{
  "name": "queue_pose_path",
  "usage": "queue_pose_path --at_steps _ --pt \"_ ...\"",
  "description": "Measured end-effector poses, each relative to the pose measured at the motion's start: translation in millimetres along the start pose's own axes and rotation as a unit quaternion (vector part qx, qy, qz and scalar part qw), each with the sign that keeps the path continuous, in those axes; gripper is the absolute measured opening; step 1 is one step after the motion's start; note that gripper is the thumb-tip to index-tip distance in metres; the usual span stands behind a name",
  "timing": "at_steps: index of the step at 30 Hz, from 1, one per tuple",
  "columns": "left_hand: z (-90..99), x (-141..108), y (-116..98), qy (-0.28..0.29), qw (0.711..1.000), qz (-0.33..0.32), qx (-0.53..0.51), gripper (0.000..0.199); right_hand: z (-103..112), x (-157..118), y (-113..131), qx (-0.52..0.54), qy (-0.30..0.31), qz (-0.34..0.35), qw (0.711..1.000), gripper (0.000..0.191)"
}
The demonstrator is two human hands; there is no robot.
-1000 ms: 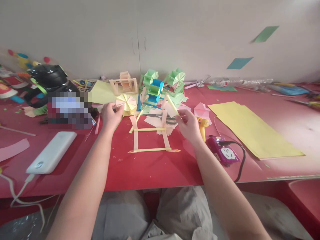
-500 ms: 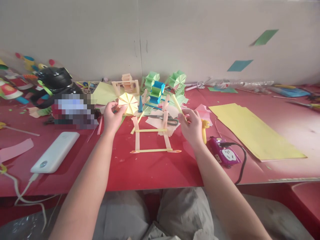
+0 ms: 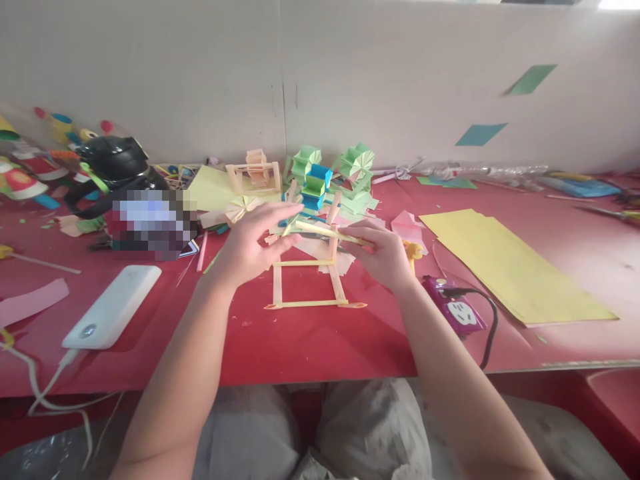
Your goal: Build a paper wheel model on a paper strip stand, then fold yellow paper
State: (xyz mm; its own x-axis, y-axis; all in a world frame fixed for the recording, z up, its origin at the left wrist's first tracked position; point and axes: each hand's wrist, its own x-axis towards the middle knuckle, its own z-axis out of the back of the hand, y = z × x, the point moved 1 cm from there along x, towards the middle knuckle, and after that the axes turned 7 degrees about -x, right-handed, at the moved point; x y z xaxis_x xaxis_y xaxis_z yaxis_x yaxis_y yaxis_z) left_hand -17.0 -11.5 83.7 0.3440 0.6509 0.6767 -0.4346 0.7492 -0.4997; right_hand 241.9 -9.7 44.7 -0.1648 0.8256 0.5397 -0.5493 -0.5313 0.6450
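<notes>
My right hand (image 3: 383, 250) is closed on a thin yellow rolled-paper stick (image 3: 317, 230), held slantwise above the table. Near the stick's far end is my left hand (image 3: 257, 237), its thumb and fingers apart around that end; whether it touches the stick I cannot tell. Behind the left hand lies a pale yellow folded paper wheel (image 3: 243, 208), partly hidden by the fingers. Below both hands, a frame of peach paper strips with yellow crossbars (image 3: 310, 304) lies on the red table (image 3: 310, 347).
Green folded wheels (image 3: 357, 160), a blue-green wheel (image 3: 315, 188) and a peach wheel on a stand (image 3: 257, 167) stand at the back. Yellow sheets (image 3: 515, 267) and a purple socket block (image 3: 457, 307) lie right. A white power bank (image 3: 113, 307) and black bottle (image 3: 113, 163) are left.
My left hand has let go of the yellow paper wheel, which now lies behind it, and moved right toward the stick. The right hand has swung the stick from upright to nearly level.
</notes>
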Motion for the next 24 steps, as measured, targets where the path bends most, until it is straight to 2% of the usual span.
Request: queue_pose_path --at_steps 2,5,8,12,16,19,24 --pt "-6.2 -1 1 0.033 0.999 -0.024 0.010 0.028 -1 0 2 0.010 0.011 0.010 1.000 0.020" --pt "-11.9 -2 8 0.034 0.999 -0.030 0.017 0.019 -1 0 4 0.025 0.022 -0.012 0.999 0.023" --pt "-14.6 -2 12 0.048 0.999 -0.024 0.008 0.022 0 1 7 0.047 0.018 -0.048 0.998 0.024" --pt "-16.2 -1 14 0.060 0.996 -0.030 0.054 0.022 4 5 12 0.052 0.028 -0.040 0.997 0.025" --pt "-11.9 -2 17 0.066 0.997 0.012 0.042 0.025 6 11 9 0.011 0.031 -0.053 0.998 0.022" --pt "-2.5 -3 22 0.025 0.996 0.080 0.014 0.028 8 19 2 -0.025 -0.012 -0.063 0.998 0.017" --pt "11.0 -7 38 -0.116 0.972 0.198 -0.058 0.038 17 51 -11 -0.118 -0.147 -0.053 0.981 0.017"
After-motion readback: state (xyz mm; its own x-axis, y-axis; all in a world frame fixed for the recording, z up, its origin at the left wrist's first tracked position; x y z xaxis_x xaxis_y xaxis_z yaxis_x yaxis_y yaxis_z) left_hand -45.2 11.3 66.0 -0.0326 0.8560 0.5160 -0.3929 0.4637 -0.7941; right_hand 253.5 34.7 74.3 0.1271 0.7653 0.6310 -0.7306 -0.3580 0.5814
